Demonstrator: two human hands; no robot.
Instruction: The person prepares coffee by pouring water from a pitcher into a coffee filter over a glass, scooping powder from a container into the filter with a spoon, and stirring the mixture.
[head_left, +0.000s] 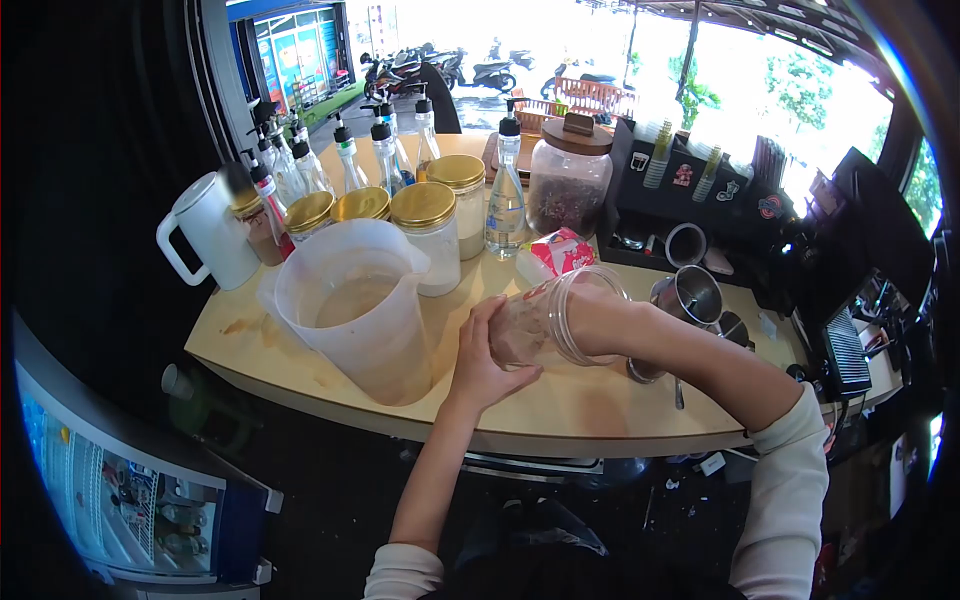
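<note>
My left hand (487, 352) is wrapped round the base of a clear jar (545, 318), which lies tilted on its side above the table with its mouth to the right. My right hand (592, 312) reaches through the mouth into the jar. Its fingers are blurred by the glass, and a pale, whitish patch shows inside near them; I cannot make out what it is. Just behind the jar lies a pink and white soft pack (560, 252). To the left stands a large translucent pitcher (350, 300), and a metal cup (690, 295) is beyond my right forearm.
Gold-lidded jars (425, 225), several pump bottles (507, 190) and a white kettle (208, 232) line the table's left and back. A big wooden-lidded jar (570, 180) stands before a black organizer (690, 180). A spoon handle (679, 393) lies near the table's front edge (600, 442).
</note>
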